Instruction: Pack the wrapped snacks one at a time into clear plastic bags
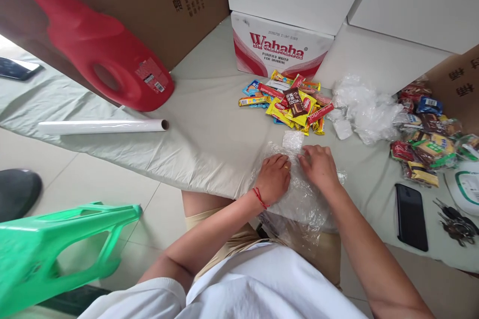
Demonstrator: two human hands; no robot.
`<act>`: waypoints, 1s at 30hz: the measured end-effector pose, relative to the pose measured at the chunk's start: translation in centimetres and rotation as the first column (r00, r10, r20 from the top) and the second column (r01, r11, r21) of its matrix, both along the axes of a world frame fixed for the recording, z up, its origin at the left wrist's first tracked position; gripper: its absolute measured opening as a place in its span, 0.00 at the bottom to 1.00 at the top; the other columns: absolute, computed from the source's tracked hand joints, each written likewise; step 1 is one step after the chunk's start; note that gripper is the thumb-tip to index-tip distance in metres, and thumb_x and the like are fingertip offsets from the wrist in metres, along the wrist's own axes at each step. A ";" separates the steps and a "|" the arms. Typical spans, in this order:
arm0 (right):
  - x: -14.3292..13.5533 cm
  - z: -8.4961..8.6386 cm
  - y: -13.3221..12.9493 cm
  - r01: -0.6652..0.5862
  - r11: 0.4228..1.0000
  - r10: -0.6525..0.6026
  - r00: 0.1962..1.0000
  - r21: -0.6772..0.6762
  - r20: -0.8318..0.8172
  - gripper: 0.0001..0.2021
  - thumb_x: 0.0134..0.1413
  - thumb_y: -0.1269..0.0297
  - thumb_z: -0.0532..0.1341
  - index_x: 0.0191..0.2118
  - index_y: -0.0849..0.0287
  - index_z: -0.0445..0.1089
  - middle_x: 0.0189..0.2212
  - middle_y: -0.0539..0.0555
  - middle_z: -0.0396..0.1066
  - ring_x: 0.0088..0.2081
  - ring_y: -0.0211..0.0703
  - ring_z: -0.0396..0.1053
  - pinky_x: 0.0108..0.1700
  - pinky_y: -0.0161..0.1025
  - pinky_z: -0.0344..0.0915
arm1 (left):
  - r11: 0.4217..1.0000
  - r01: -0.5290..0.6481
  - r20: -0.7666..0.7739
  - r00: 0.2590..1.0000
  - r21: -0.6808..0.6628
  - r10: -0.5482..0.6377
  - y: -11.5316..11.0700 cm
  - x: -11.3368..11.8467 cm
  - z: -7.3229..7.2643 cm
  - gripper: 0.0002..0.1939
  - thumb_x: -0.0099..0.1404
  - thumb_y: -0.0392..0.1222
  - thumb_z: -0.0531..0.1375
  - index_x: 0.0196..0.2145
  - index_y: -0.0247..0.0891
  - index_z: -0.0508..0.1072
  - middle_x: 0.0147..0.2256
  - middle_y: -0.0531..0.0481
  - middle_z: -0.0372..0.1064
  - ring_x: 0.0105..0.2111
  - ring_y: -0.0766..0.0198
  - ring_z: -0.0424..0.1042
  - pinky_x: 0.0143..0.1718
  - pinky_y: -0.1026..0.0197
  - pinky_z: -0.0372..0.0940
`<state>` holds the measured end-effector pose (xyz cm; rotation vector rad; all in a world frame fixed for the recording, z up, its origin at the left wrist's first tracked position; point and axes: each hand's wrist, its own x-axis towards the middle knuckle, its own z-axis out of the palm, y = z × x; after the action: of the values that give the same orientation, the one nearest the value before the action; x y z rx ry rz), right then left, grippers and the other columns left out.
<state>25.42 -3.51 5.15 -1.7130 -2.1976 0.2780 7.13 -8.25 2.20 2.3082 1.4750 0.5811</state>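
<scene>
A crinkled sheet of clear plastic film (305, 199), perhaps a bag, lies at the table's front edge and hangs over my lap. My left hand (275, 177), with a red string bracelet at the wrist, rests flat on its left side, fingers together and stretched out. Opposite it, my right hand (320, 169) touches the film's upper right part, thumb and forefinger slightly apart. Just beyond my fingertips is a small folded square of clear plastic (293, 140). Behind that sits a heap of wrapped snacks (295, 102) in yellow, red, blue and brown.
Crumpled clear plastic (364, 109) and more packaged snacks (430, 144) lie to the right, near a black phone (411, 217) and keys (456, 224). Leftward are a white tube (105, 126) and red jug (108, 55). A Wahaha box (280, 50) stands behind; a green stool (67, 249) is below.
</scene>
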 end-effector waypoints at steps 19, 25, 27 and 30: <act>3.5 1.8 2.2 0.153 0.951 -0.279 0.796 -0.267 -0.537 0.19 0.54 0.47 0.67 0.40 0.60 0.79 0.27 0.49 0.72 0.27 0.37 0.62 0.32 0.36 0.59 | 0.977 0.108 0.129 0.983 0.186 -0.133 -0.5 -1.0 0.2 0.18 0.74 0.43 0.50 0.54 0.38 0.73 0.48 0.39 0.74 0.50 0.52 0.68 0.49 0.48 0.62; 6.4 1.8 2.5 0.224 0.927 -0.332 0.863 -0.301 -0.381 0.19 0.54 0.46 0.65 0.39 0.58 0.78 0.24 0.49 0.69 0.25 0.39 0.60 0.28 0.37 0.56 | 0.952 0.243 -0.010 0.969 0.186 -0.246 -0.1 -0.7 0.1 0.17 0.75 0.39 0.48 0.53 0.34 0.73 0.50 0.39 0.75 0.53 0.54 0.68 0.52 0.49 0.59; 6.9 1.8 2.9 0.220 0.932 -0.291 0.928 -0.287 -0.234 0.19 0.56 0.47 0.62 0.39 0.58 0.78 0.28 0.53 0.73 0.28 0.42 0.64 0.32 0.38 0.60 | 0.945 0.291 -0.055 0.957 0.148 -0.286 0.1 -0.5 0.0 0.15 0.74 0.39 0.50 0.48 0.34 0.75 0.51 0.40 0.75 0.54 0.54 0.68 0.52 0.49 0.59; 6.2 1.9 3.8 0.135 0.963 -0.150 0.987 -0.234 -0.047 0.20 0.60 0.48 0.57 0.41 0.58 0.79 0.38 0.58 0.77 0.38 0.48 0.70 0.43 0.43 0.64 | 0.925 0.359 -0.106 0.932 0.124 -0.348 0.3 -0.3 -0.2 0.13 0.73 0.38 0.53 0.45 0.33 0.76 0.51 0.40 0.75 0.54 0.54 0.68 0.53 0.49 0.58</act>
<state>31.59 0.25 7.02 -1.9438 -2.0491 0.5625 6.85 -7.97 2.04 2.6529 1.0342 0.5048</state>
